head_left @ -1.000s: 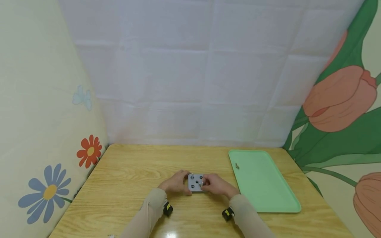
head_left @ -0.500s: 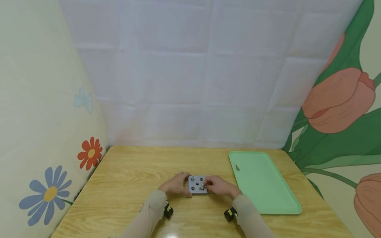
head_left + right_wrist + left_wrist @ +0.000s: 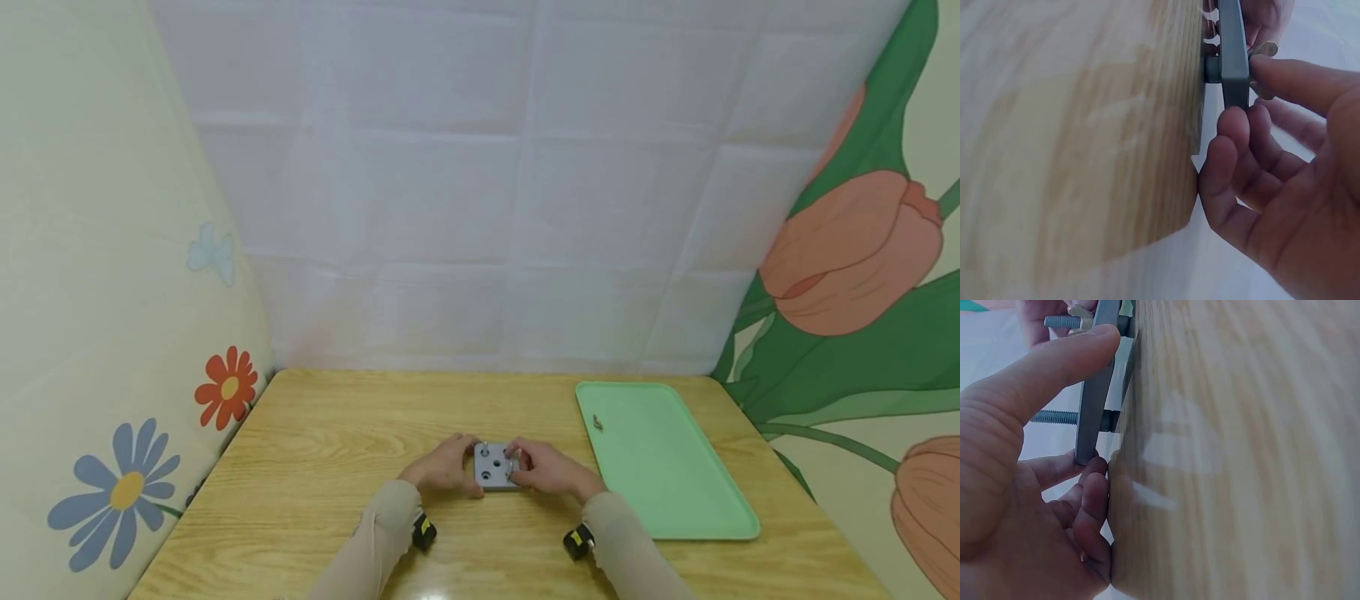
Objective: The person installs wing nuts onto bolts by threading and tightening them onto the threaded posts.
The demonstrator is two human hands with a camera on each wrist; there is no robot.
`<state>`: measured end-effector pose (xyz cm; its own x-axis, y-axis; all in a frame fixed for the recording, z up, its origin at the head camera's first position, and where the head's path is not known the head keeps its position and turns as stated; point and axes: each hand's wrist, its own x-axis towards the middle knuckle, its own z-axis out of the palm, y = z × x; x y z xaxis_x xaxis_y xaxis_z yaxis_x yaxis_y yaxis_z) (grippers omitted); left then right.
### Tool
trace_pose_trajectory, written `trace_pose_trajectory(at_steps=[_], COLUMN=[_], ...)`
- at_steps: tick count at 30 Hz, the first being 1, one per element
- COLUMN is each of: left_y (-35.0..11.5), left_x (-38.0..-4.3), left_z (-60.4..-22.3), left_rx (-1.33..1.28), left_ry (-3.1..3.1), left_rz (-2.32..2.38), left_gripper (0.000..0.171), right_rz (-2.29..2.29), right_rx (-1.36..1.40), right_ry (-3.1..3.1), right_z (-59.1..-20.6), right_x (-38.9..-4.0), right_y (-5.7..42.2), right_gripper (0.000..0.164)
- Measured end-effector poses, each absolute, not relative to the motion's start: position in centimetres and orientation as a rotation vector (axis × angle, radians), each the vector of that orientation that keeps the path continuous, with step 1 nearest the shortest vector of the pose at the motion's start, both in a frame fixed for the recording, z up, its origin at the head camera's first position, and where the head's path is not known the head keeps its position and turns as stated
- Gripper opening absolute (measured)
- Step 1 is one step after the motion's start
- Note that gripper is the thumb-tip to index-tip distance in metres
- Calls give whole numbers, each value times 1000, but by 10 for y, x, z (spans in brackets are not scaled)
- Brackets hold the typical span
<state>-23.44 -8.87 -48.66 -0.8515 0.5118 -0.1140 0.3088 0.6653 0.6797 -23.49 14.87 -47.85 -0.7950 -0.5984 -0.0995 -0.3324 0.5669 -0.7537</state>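
Observation:
A square grey plate [image 3: 497,477] with several holes lies in front of me. My left hand [image 3: 447,467] grips its left side, the thumb [image 3: 1094,347] on the near edge and the fingers round the far corner. In the left wrist view a threaded bolt [image 3: 1054,417] passes through the plate, its head on the table side. A second bolt [image 3: 1060,322] carries a brass-coloured wing nut [image 3: 1265,49]. At the plate's right side my right hand [image 3: 553,468] pinches this wing nut, thumb against it, while other fingers curl by the plate's edge.
A light green tray [image 3: 667,475] lies to the right of the right hand. Small brass-coloured pieces [image 3: 597,422] sit near its left rim. The wooden table [image 3: 360,400] meets a white cloth backdrop [image 3: 450,208] at its far edge.
My right fingers have opened a little off the wing nut and closed round it again. The left hand and the plate have hardly moved.

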Motion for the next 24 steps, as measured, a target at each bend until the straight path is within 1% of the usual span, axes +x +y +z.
trace_pose_trajectory(at_steps=[2, 8, 10, 15, 17, 20, 24], left_y=[-89, -89, -89, -89, -89, -89, -89], left_x=[-234, -234, -234, -236, -236, -236, -236], left_z=[-486, -486, -487, -489, -489, -490, -490], left_rx=[651, 641, 641, 637, 637, 635, 622], left_ry=[2579, 2567, 2571, 2577, 2576, 2570, 2563], left_rz=[985, 991, 982, 967, 965, 976, 987], left_gripper=[74, 73, 73, 74, 74, 74, 75], right_rz=[-1074, -1034, -1024, -993, -996, -1004, -1014], right_rx=[-772, -820, -815, -779, -769, -766, -771], right_ry=[2458, 2483, 2501, 2543, 2534, 2500, 2465], right_z=[-478, -479, -479, -478, -478, -477, -475], right_x=[-235, -235, -234, -233, -233, -232, -231], right_y=[148, 148, 147, 145, 145, 147, 149], right_gripper=[21, 5, 7, 18, 18, 11, 12])
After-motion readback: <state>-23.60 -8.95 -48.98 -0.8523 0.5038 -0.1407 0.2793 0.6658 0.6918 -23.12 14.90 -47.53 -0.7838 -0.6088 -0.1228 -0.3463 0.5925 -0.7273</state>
